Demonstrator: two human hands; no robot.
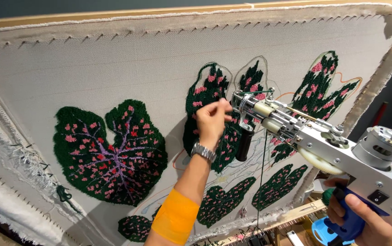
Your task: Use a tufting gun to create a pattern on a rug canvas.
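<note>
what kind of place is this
Probably a rug-tufting workshop: a pale woven cloth stretched over a wooden frame carries dark green tufted leaves with pink specks, and the right hand grips a blue-handled metal tufting gun while the left hand pinches near its tip.

Dark grey-blue wall [45, 8] above; dim cluttered wooden shelving [296, 218] lower right; soft indoor light

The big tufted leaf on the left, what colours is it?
The big leaf is dark green with pink and red flecks and purple-lilac veins, seen clearly in the head view.
</note>
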